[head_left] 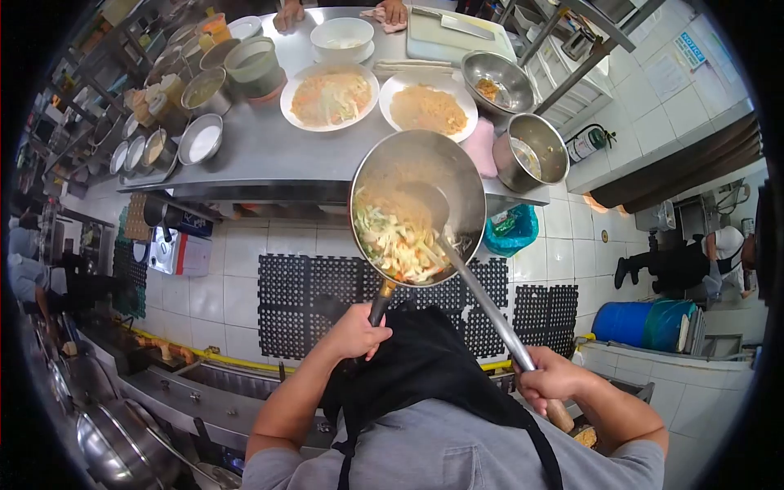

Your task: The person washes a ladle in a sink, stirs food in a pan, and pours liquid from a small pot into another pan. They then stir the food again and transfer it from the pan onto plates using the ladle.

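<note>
My left hand is closed around the dark handle of a wok, which I hold tilted in front of me near the table's edge. Inside it lies a steaming heap of chopped vegetables. My right hand grips the long metal handle of a ladle, whose bowl rests in the wok among the food. Just beyond the wok stand two white plates: one holds noodles topped with vegetables, the other a heap of orange-brown noodles.
Metal bowls and a deep pot stand at the table's right. A cutting board carries a cleaver. Sauce containers crowd the left, including a white-filled bowl. Another person's hands rest at the far edge. Black mats cover the floor.
</note>
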A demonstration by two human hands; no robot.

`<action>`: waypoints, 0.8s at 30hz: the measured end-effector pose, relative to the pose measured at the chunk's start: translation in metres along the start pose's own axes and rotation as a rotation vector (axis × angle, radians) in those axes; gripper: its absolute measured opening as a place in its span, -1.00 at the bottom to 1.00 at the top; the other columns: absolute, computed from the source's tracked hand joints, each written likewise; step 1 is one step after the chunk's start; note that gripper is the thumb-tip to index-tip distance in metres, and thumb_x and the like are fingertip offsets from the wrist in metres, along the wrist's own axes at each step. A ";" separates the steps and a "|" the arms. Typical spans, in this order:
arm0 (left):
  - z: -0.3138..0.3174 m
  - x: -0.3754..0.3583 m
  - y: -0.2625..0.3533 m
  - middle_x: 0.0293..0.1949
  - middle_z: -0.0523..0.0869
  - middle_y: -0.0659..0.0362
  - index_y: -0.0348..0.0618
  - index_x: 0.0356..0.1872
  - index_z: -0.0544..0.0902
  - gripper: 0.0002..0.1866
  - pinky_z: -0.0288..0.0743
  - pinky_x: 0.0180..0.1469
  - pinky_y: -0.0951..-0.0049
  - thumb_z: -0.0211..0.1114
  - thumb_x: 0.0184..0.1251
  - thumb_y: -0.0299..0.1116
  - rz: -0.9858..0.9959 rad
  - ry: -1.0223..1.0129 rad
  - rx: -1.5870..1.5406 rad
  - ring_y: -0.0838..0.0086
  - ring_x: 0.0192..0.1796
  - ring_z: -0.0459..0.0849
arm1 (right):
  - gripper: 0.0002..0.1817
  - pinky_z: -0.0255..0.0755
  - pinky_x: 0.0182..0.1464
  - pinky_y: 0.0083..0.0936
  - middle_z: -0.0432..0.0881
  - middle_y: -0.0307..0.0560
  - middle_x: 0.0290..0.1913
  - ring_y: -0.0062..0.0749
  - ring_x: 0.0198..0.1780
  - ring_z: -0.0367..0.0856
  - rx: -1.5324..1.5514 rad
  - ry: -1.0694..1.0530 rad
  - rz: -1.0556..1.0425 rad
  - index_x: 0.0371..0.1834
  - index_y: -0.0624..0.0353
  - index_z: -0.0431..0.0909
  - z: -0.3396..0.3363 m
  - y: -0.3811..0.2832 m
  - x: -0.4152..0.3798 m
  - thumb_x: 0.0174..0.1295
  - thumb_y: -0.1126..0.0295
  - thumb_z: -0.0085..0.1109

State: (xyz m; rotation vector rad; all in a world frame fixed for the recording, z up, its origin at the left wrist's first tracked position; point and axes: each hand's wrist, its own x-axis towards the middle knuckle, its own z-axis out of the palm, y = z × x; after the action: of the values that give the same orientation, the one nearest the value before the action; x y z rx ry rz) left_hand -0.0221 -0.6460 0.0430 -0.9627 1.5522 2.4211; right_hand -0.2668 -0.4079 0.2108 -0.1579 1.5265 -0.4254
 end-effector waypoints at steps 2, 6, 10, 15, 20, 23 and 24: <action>0.001 -0.004 -0.009 -0.73 0.48 0.20 -0.15 -0.46 0.35 -0.73 0.38 -0.70 0.43 0.29 0.27 -0.62 -0.060 -0.039 0.053 0.51 -0.74 0.50 | -0.74 0.28 -0.80 -0.35 0.30 -0.16 -0.70 -0.46 -0.81 0.27 0.333 -0.202 0.116 -0.22 0.14 0.24 -0.009 0.004 -0.002 0.08 0.69 -0.04; 0.004 -0.007 -0.021 -0.74 0.48 0.20 -0.15 -0.47 0.35 -0.73 0.37 -0.70 0.44 0.29 0.26 -0.62 -0.111 -0.031 0.048 0.51 -0.75 0.50 | -0.79 0.27 -0.78 -0.41 0.28 -0.20 -0.67 -0.53 -0.79 0.24 0.536 -0.402 0.168 -0.21 0.07 0.27 -0.024 0.024 0.011 0.19 0.64 -0.02; 0.007 -0.011 -0.024 -0.74 0.48 0.19 -0.15 -0.47 0.35 -0.72 0.36 -0.70 0.44 0.30 0.26 -0.63 -0.134 -0.032 0.076 0.50 -0.75 0.50 | -0.81 0.24 -0.79 -0.46 0.27 -0.22 -0.67 -0.56 -0.80 0.22 0.570 -0.478 0.130 -0.24 0.04 0.30 -0.029 0.038 0.030 0.23 0.62 0.01; 0.008 -0.014 -0.024 -0.73 0.48 0.20 -0.14 -0.47 0.35 -0.74 0.34 -0.70 0.44 0.29 0.27 -0.59 -0.148 -0.050 0.075 0.53 -0.74 0.49 | -0.85 0.18 -0.83 -0.51 0.27 -0.23 -0.69 -0.58 -0.82 0.21 0.665 -0.572 0.089 -0.25 0.06 0.34 -0.026 0.045 0.045 0.24 0.60 0.02; 0.013 -0.018 -0.017 -0.74 0.45 0.19 -0.15 -0.47 0.36 -0.73 0.33 -0.69 0.41 0.30 0.25 -0.63 -0.140 -0.014 0.026 0.48 -0.76 0.45 | -0.87 0.10 -0.86 -0.55 0.26 -0.25 -0.70 -0.59 -0.82 0.20 0.804 -0.648 0.035 -0.24 0.10 0.33 -0.028 0.051 0.050 0.22 0.60 -0.02; 0.014 -0.020 -0.009 -0.73 0.43 0.19 -0.15 -0.47 0.36 -0.73 0.32 -0.69 0.40 0.30 0.24 -0.63 -0.132 -0.007 -0.015 0.48 -0.75 0.44 | -0.87 0.06 -0.87 -0.56 0.25 -0.28 -0.68 -0.63 -0.82 0.18 0.881 -0.706 -0.028 -0.23 0.13 0.33 -0.033 0.051 0.049 0.21 0.61 -0.05; 0.013 -0.020 -0.009 -0.73 0.43 0.20 -0.15 -0.47 0.36 -0.73 0.32 -0.69 0.40 0.30 0.24 -0.63 -0.144 0.000 -0.050 0.49 -0.75 0.44 | -0.87 0.06 -0.87 -0.56 0.25 -0.28 -0.68 -0.63 -0.82 0.18 0.894 -0.695 -0.036 -0.23 0.13 0.33 -0.035 0.053 0.048 0.21 0.61 -0.05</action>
State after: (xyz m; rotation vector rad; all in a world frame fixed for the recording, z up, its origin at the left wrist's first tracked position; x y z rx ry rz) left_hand -0.0086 -0.6263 0.0510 -1.0448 1.3767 2.3709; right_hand -0.2930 -0.3711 0.1455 0.3420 0.5609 -0.9290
